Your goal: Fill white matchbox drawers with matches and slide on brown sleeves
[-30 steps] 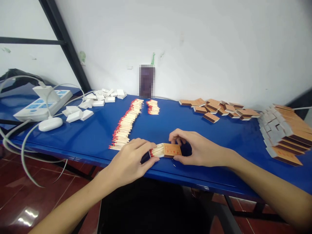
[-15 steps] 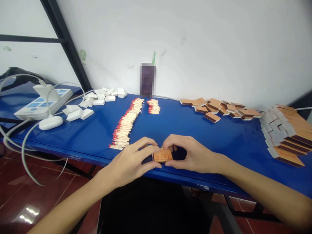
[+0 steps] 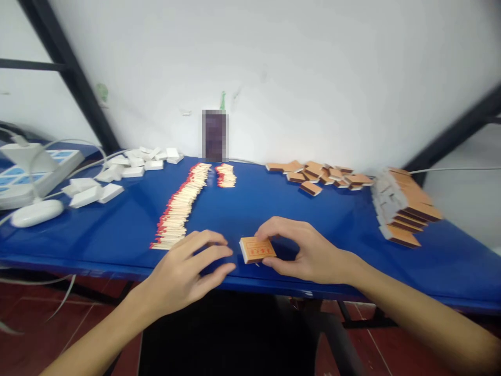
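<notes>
An orange matchbox with red print is near the front edge of the blue table. My right hand grips its right end between thumb and fingers. To the left of the box, my left hand is open, its fingers apart and not touching the box. Beyond that hand runs a long row of red-tipped matches, with a smaller bunch of matches to the right of its far end.
White matchbox trays lie scattered at the back left, near a power strip with cables. Loose orange matchbox sleeves lie at the back right. Farther right is a stack of matchboxes. A dark blurred-out panel stands by the wall.
My left hand has let go of the matchbox and moved left, its fingers spreading. My right hand keeps hold of the box. The view has turned to the right.
</notes>
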Action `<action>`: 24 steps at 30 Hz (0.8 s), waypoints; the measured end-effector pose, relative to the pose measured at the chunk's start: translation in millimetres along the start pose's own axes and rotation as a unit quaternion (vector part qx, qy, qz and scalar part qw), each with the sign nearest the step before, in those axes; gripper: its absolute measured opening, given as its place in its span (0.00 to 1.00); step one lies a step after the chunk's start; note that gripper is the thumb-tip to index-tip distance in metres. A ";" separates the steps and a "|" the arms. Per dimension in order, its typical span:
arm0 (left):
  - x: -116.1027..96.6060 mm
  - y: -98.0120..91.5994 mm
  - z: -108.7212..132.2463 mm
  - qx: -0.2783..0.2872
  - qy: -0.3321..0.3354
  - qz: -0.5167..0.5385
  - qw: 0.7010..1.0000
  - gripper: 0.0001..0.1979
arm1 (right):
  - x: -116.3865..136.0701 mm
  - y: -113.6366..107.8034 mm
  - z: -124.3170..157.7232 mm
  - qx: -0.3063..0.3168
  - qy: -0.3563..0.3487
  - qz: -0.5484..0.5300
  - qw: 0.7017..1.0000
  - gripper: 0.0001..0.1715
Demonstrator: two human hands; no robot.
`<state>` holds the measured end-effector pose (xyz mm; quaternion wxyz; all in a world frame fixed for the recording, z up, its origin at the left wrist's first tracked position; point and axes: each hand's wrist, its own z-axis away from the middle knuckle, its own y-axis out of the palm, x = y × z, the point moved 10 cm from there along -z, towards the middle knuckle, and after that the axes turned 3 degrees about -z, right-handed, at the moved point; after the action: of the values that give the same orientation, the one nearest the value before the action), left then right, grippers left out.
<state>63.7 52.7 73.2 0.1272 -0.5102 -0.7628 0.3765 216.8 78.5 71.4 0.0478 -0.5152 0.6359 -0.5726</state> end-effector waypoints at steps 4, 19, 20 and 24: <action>-4.3 -3.6 -2.9 -0.020 0.029 0.013 0.999 0.06 | -22.4 -70.7 78.1 -0.131 0.089 0.146 0.976 0.17; -5.7 3.6 -5.3 0.016 0.045 -0.001 0.999 0.07 | -104.3 -155.7 225.6 -0.264 0.305 0.331 0.853 0.09; -6.6 2.1 -5.7 0.012 0.047 0.003 0.999 0.07 | -105.3 -156.0 226.2 -0.273 0.303 0.350 0.843 0.09; -6.9 -15.9 -8.2 -0.023 0.040 0.011 0.999 0.08 | -98.6 -159.2 229.0 -0.296 0.303 0.468 0.776 0.15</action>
<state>60.7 47.2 91.3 0.1414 -0.5360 -0.7598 0.3396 507.3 22.7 65.2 -0.0402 0.0573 0.9182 -0.3899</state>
